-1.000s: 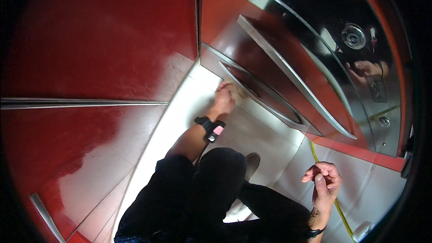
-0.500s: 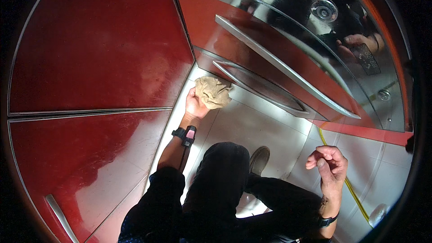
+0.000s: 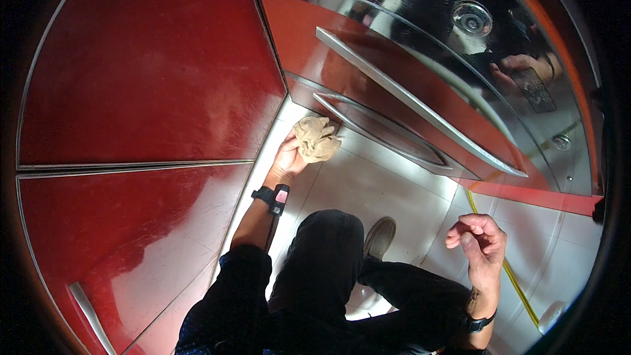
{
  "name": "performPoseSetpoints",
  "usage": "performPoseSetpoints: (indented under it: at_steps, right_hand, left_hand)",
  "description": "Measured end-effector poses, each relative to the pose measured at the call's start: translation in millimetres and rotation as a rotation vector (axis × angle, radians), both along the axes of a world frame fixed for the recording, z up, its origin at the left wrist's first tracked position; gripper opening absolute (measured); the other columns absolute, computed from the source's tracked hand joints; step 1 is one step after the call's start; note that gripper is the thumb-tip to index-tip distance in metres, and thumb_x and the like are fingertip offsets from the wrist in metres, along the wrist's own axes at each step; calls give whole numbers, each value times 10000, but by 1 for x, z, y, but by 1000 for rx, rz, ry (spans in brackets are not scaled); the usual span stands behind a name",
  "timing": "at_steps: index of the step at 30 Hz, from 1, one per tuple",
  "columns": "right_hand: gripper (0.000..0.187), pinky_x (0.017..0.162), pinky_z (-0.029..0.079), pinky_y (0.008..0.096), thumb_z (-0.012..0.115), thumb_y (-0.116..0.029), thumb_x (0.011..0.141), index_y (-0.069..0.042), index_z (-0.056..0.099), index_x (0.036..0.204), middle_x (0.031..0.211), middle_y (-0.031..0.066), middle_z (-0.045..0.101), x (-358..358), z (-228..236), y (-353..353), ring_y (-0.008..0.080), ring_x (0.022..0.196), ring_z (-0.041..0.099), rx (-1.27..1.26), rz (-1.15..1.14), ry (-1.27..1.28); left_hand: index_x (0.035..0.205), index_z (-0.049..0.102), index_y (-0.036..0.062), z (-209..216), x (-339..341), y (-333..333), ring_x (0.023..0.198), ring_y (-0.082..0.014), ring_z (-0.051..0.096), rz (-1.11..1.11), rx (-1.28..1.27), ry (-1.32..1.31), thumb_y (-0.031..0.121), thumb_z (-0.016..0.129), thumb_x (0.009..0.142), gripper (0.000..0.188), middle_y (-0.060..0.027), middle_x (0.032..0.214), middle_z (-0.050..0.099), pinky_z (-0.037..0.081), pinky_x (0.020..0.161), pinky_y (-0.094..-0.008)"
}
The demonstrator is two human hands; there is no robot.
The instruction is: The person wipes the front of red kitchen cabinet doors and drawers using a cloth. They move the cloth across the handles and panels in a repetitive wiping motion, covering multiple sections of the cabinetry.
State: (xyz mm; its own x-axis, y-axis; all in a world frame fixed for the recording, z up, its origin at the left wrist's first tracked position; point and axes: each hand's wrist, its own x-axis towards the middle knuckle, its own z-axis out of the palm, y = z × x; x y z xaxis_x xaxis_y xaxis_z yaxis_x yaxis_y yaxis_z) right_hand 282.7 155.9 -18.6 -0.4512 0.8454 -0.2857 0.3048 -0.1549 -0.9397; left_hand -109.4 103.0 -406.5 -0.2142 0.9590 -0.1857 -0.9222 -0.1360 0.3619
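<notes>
Left hand (image 3: 287,160) and crumpled cloth (image 3: 317,139) are seen together at the upper middle of the view, the cloth being grasped, with most of the fingers hidden behind it. The cloth is tan and matte, bunched into a loose, rounded wad; its surface is broken by soft folds, with darker creases toward its upper right side. It is held near the foot of a red-and-steel appliance front (image 3: 368,66), by the corner formed with a red cabinet (image 3: 151,72); whether the tiled floor (image 3: 368,171) is touched by it cannot be told. A black wrist strap (image 3: 264,195), fitted with a small pink-faced device (image 3: 281,196), is worn on the left wrist.

Well apart, at the lower right, the right hand (image 3: 478,244) is held with its fingers loosely curled and unladen, near a yellow hose (image 3: 522,296). A black band (image 3: 480,322) is worn on that wrist. Between the two forearms, dark trousers (image 3: 322,256) and a shoe (image 3: 380,238) are seen.

Farther out, the appliance is crossed by a long silver handle (image 3: 420,102), with a bowed lower handle (image 3: 378,135) set beneath it.
</notes>
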Motion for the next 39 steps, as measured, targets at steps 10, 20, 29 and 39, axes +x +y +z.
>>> performPoseSetpoints:
  at_steps: [10,20,29,39]
  right_hand:
    - [234,806,630,346,695,-86,1044,69,664,1217,999,151,755,2,-1,0,190,877,732,29,-4,-33]
    - [280,796,630,351,734,-145,1045,66,665,1214,988,148,758,1,0,0,194,869,731,35,2,-29]
    - [330,789,628,352,763,-199,1037,70,668,1203,974,150,757,-1,0,0,198,849,732,38,-3,-56]
    - [329,783,619,350,764,-203,1034,67,669,1197,956,149,752,0,1,1,199,837,725,32,-1,-83]
  left_hand:
    - [1517,558,25,-4,-14,9,1393,-413,597,111,-118,-59,494,536,1093,632,-196,1514,628,433,1223,-605]
    - [1440,636,23,5,-6,12,1228,-313,719,-45,45,254,51,706,987,460,-165,1375,717,584,1086,-470]
    - [1246,724,24,12,8,11,1088,-212,736,-210,-300,698,-229,470,916,487,-81,1193,764,600,977,-350]
    - [1262,648,-23,11,0,30,1043,-239,708,39,-515,447,33,563,1026,258,-130,1140,717,601,940,-380]
